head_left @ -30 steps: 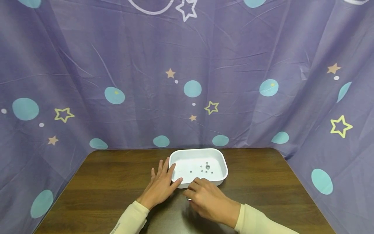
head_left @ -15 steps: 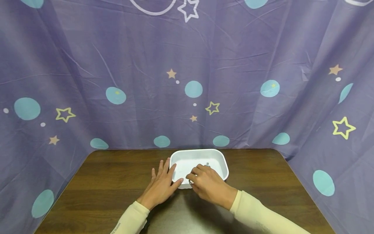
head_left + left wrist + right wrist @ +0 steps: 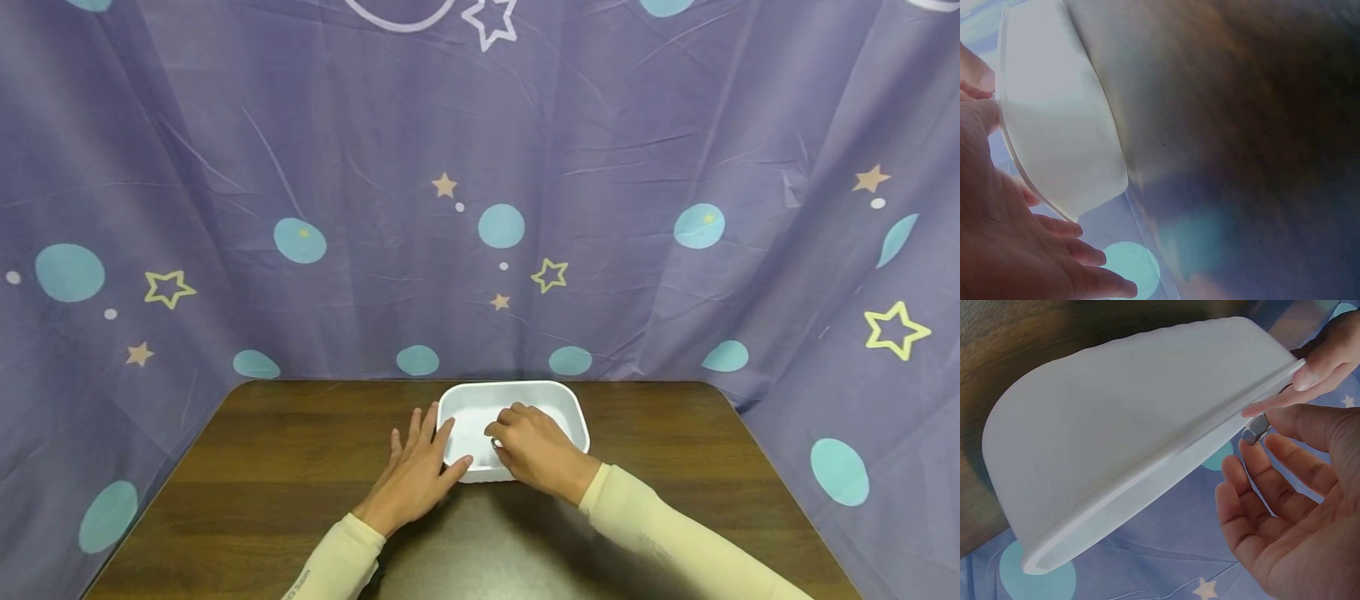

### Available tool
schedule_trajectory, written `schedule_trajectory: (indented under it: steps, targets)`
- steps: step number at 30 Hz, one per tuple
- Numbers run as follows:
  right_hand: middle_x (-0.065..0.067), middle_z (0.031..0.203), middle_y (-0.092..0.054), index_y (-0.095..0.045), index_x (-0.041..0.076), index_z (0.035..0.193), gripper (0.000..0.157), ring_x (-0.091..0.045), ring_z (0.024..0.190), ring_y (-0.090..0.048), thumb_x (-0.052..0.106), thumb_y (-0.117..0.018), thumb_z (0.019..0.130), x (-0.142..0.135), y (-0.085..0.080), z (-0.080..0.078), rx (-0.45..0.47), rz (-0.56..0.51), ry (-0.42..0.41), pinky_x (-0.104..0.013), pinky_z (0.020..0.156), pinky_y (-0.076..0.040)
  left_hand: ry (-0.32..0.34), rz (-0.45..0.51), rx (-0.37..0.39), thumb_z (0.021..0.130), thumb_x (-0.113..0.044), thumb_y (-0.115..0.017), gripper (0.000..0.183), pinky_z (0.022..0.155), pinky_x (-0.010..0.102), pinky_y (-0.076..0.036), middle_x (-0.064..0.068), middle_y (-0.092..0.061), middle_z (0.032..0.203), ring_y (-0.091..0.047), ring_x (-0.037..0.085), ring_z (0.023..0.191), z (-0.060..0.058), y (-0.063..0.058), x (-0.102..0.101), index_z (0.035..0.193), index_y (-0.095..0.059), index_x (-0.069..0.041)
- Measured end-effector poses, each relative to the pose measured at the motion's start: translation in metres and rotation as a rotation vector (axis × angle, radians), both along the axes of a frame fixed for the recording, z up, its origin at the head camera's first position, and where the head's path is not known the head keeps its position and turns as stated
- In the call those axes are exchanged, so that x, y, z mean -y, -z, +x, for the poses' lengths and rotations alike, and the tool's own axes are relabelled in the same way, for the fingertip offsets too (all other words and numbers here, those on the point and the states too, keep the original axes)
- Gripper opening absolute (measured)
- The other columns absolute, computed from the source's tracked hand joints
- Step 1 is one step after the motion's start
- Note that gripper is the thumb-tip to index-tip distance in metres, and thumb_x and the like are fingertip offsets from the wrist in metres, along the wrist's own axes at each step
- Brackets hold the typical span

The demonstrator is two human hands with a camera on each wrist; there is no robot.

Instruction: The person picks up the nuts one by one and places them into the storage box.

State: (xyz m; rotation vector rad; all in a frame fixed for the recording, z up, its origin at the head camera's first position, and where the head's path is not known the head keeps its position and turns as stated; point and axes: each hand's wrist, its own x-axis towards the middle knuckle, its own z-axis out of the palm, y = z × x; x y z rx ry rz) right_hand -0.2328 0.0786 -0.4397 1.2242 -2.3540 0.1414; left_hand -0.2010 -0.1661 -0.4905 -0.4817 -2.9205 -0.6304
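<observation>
A white rectangular tray [image 3: 487, 476] stands on the table. My left hand [image 3: 411, 487] lies at its left end with fingers spread and straight, the thumb at the front rim and fingertips along the left side. My right hand [image 3: 542, 450] is over the tray's inside, pinching a short silver metal piece [image 3: 1255, 429] with a rounded end between thumb and fingertips; its exact kind does not show. In the right wrist view the other fingers are loosely curled, and the tray's outer wall [image 3: 1116, 406] fills the left. The right hand hides the tray's middle and right floor from the head view.
The brown wooden table [image 3: 315, 442] reaches to a purple curtain [image 3: 375, 275] with stars and blue dots, which hangs along the back and both sides. The tray sits near the table's far edge.
My right hand has moved forward from in front of the tray to over its inside, carrying the metal piece and covering the small metal parts seen there earlier. The left hand stays in place.
</observation>
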Motion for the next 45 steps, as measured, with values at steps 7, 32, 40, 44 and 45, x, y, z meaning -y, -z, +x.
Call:
schedule_trajectory:
  steps: [7,32,40,44,45]
  targets:
    - [-0.001,0.092,-0.075,-0.082,0.012,0.103,0.021,-0.023,0.083,-0.068,0.010,-0.091,0.084,0.000,0.001,-0.013,0.023,-0.017,-0.001,-0.039,0.075,-0.058,0.001,0.003,0.007,0.111,-0.060,-0.054,0.080,0.119,0.087,-0.015,0.027,-0.015,0.181,-0.008,0.054,0.165,0.000,-0.001,0.001,0.167,-0.046,-0.002]
    - [-0.004,0.092,-0.077,-0.083,0.009,0.101,0.019,-0.026,0.088,-0.074,0.008,-0.090,0.084,0.012,0.023,-0.055,0.080,-0.039,0.037,-0.043,0.079,-0.061,-0.004,-0.009,-0.017,0.111,-0.063,-0.053,0.081,0.118,0.087,-0.019,0.028,-0.019,0.180,-0.015,0.057,0.164,0.001,0.000,0.000,0.166,-0.048,-0.003]
    - [-0.005,0.094,-0.078,-0.083,0.009,0.104,0.019,-0.026,0.089,-0.075,0.008,-0.089,0.086,0.023,0.025,-0.063,0.124,-0.014,0.060,-0.043,0.082,-0.061,-0.007,-0.001,-0.031,0.111,-0.060,-0.056,0.079,0.118,0.087,-0.020,0.028,-0.021,0.179,-0.017,0.057,0.163,0.001,0.000,0.000,0.165,-0.048,-0.004]
    - [-0.005,0.094,-0.078,-0.083,0.009,0.105,0.020,-0.025,0.090,-0.075,0.008,-0.089,0.086,0.028,0.027,-0.067,0.149,0.009,0.068,-0.041,0.083,-0.061,-0.004,-0.006,-0.040,0.110,-0.059,-0.057,0.078,0.118,0.087,-0.021,0.029,-0.023,0.178,-0.018,0.058,0.163,-0.001,0.001,-0.001,0.165,-0.049,-0.004]
    - [-0.005,0.094,-0.078,-0.083,0.009,0.105,0.020,-0.025,0.089,-0.075,0.008,-0.089,0.086,0.029,0.028,-0.068,0.152,0.013,0.068,-0.041,0.082,-0.061,-0.003,-0.003,-0.040,0.110,-0.059,-0.057,0.078,0.118,0.087,-0.021,0.029,-0.023,0.178,-0.017,0.058,0.163,-0.001,0.001,-0.001,0.165,-0.049,-0.003]
